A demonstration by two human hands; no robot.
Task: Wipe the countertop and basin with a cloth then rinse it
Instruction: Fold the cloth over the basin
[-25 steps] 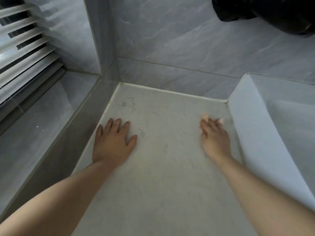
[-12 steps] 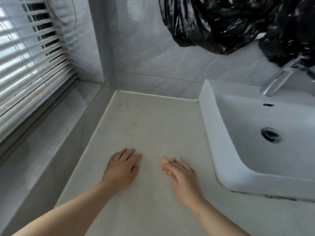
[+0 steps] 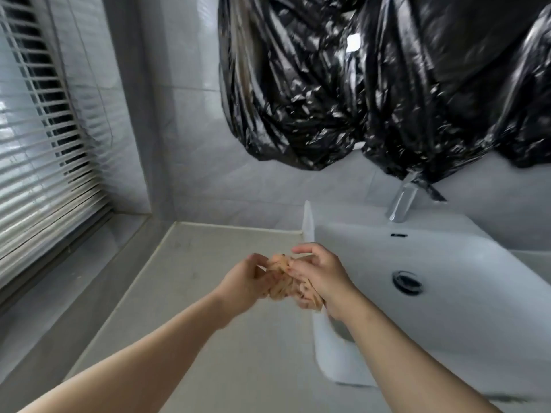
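Note:
A crumpled peach-coloured cloth [image 3: 283, 281] hangs bunched in the air between both hands, above the left rim of the basin. My left hand [image 3: 246, 281] grips its left side with curled fingers. My right hand [image 3: 320, 274] holds the right side, thumb and fingers curled around it. Below them lies the pale grey countertop [image 3: 190, 293]. The white rectangular basin [image 3: 447, 293] stands to the right, with its round drain [image 3: 407, 282] and a chrome faucet [image 3: 401, 201] at the back.
A black plastic bag [image 3: 372, 84] covers the wall above the basin and drapes over the faucet top. A window with white slatted blinds [image 3: 38, 144] fills the left. A grey tiled sill [image 3: 59, 278] runs beside the countertop.
Both hands have lifted off the countertop and come together, now holding the cloth bunched between them. The view has tilted upward and shifted right, showing the basin and the bag.

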